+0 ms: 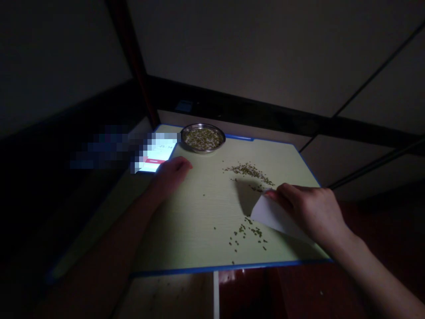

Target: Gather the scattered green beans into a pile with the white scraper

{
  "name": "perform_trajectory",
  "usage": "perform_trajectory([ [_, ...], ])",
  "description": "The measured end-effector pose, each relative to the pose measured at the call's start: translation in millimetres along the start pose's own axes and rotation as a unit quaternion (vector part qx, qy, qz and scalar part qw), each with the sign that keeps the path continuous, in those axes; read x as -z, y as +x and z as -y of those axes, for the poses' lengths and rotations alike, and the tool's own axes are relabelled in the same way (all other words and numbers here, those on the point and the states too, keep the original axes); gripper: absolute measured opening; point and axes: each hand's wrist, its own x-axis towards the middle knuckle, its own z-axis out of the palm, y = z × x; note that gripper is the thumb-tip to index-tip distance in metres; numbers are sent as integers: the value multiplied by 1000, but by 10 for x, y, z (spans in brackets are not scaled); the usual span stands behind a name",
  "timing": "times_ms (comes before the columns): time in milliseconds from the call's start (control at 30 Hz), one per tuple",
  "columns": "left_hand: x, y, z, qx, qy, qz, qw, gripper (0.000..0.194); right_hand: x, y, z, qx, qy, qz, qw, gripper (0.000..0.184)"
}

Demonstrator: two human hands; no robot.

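My right hand point(305, 204) pinches a white sheet of paper point(282, 221), tilted over the right side of a pale green table point(186, 239). Close to the paper's far edge lies a strip of small green beans point(249, 170). More beans point(244, 232) are scattered on its near side. At the left, my left hand point(175, 173) is closed in a loose curl by the tabletop, holding nothing that I can see. Beyond it stands a round metal bowl point(203, 149) with many of the same green beans in it.
A brightly lit screen point(154, 161), partly blurred, lies at the table's left edge, beside my left hand. Blue edging point(199, 269) runs around the tabletop. Behind it rises a pale panelled surface point(249, 53) with a dark band. A dark red floor shows below right.
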Motion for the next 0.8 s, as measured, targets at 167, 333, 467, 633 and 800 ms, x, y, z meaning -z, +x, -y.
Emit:
perform_trajectory([
  [167,12,-16,-30,-2,-1,3,1000,22,4,15,29,24,5,12,1000,43],
  [333,12,-15,-42,7,-3,2,1000,23,-64,96,106,49,5,32,998,41],
  [467,13,-13,-39,10,-3,3,1000,22,-58,234,145,62,6,45,997,41],
  [633,-1,-12,-21,8,-7,-2,1000,22,39,271,85,91,13,61,994,43],
  [800,-10,-18,-27,14,-12,-4,1000,22,57,237,60,132,22,82,988,43],
])
